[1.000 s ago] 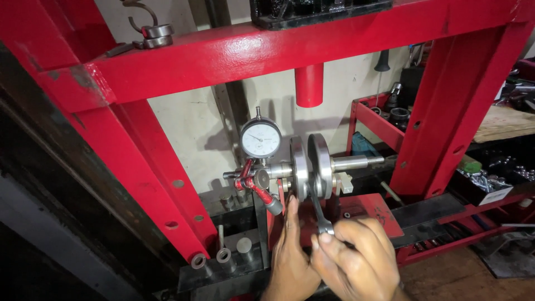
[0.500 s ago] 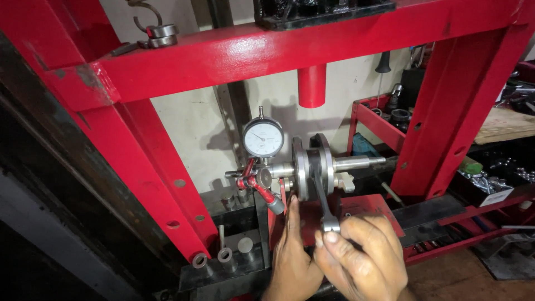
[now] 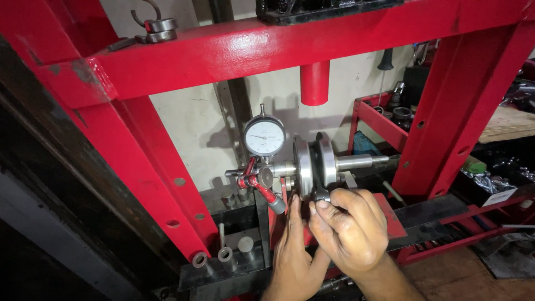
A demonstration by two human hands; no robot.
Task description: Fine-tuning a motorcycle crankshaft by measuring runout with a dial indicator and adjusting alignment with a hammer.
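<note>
Press frame: big red steel press frame [image 3: 223, 50] fills the view, its crossbeam overhead and slanted legs left and right, leaving an open bay between them.
Ram: short red cylinder [image 3: 314, 82] hangs under the beam, well clear above the work.
Crankshaft: grey steel crankshaft with two round webs [image 3: 315, 161] lies horizontal in the middle of the bay, shaft ends pointing left and right, with free room above and behind it.
Gauge: round white-faced dial gauge [image 3: 264, 137] stands just left of the webs on a red-jointed holder arm [image 3: 262, 187].
Right hand: right hand [image 3: 351, 231] comes up from below, fingers curled, fingertips pinching the dark connecting rod [image 3: 321, 193] hanging between the webs.
Left hand: left hand [image 3: 292, 251] sits beside it, fingers straight and upright, tips touching the left web's lower edge, gripping nothing.
</note>
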